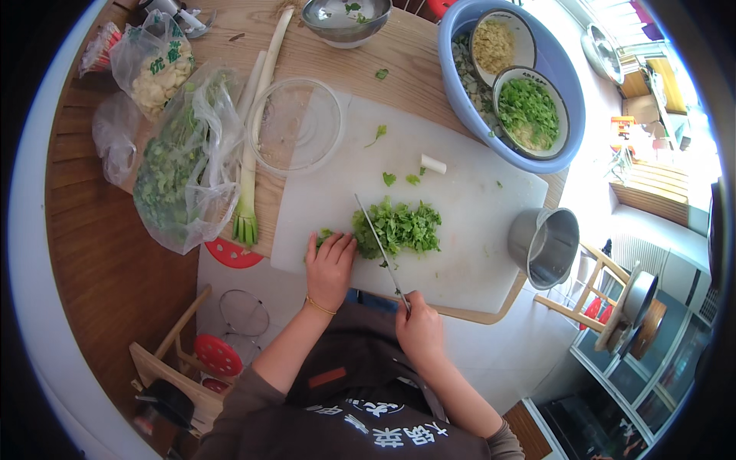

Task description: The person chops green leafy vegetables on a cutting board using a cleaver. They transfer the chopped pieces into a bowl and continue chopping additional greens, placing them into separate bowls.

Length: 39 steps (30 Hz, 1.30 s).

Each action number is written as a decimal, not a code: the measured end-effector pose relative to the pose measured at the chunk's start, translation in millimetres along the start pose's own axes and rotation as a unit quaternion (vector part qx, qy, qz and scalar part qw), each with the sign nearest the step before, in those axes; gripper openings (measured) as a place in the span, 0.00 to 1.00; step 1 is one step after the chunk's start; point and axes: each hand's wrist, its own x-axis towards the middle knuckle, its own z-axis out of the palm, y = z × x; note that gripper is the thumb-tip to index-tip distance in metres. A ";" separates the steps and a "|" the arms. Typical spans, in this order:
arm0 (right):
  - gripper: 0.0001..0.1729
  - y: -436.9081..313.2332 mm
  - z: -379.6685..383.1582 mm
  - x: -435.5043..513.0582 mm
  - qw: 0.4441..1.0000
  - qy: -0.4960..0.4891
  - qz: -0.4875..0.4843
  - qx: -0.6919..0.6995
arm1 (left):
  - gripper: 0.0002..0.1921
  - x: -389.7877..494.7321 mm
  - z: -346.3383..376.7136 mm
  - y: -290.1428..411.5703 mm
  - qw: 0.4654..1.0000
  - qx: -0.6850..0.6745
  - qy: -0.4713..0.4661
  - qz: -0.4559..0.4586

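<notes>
My right hand (421,329) grips the handle of a kitchen knife (376,237), its blade pointing up and to the left across the greens. Under my left hand (330,267), leafy cilantro (325,236) is pressed to the white cutting board (471,201), just left of the blade. Chopped cilantro (411,227) lies in a heap on the blade's right side. A short white piece of scallion (433,163) and a few loose leaves (389,179) rest farther up the board.
A clear plastic lid (297,126) overlaps the board's left corner, beside long scallions (248,190) and a plastic bag of greens (184,167). A blue basin (451,75) holding bowls stands at upper right. A metal pot (526,241) is at the right edge; a steel bowl (345,29) sits at the back.
</notes>
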 end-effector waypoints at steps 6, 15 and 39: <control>0.06 -13.0 21.7 31.4 1.000 -0.001 0.010 0.002 | 0.24 2.7 -6.2 -1.0 0.998 0.038 -0.054 0.000; 0.08 1.2 -5.1 -0.3 0.998 -0.053 -0.014 -0.035 | 0.23 -3.2 -25.8 -8.2 0.998 -0.012 -0.002 -0.065; 0.09 -1.7 7.0 40.9 0.999 -0.012 -0.032 0.007 | 0.21 14.6 -25.3 20.3 0.999 -0.039 -0.006 -0.033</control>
